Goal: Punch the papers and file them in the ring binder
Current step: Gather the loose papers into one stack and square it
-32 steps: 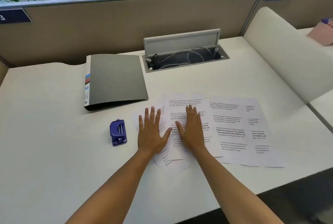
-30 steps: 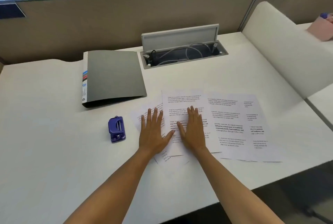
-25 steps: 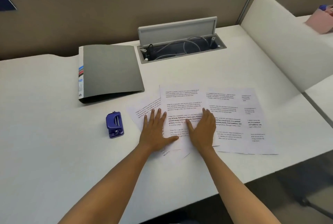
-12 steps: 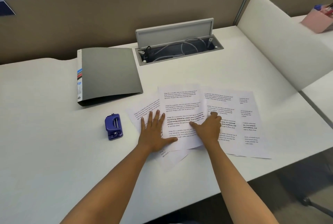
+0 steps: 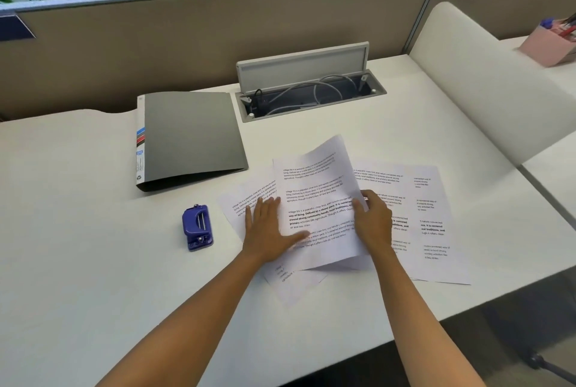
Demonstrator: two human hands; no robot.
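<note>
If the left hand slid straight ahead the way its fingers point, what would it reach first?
The left hand lies flat on the papers, fingers pointing away toward the ring binder. After bare desk, it would likely meet the binder's near right corner, though the line may pass just right of it.

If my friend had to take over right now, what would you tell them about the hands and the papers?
Left hand: flat, pressing down the spread papers.
Right hand: pinching the right edge of the top sheet, which is lifting off the desk.
Punch: on the desk, left of the papers, untouched.
Binder: closed, lying flat behind the punch.
Done: nothing punched or filed, as far as I can see.
Left: gather the sheets, punch them, open the binder, file them.
</note>
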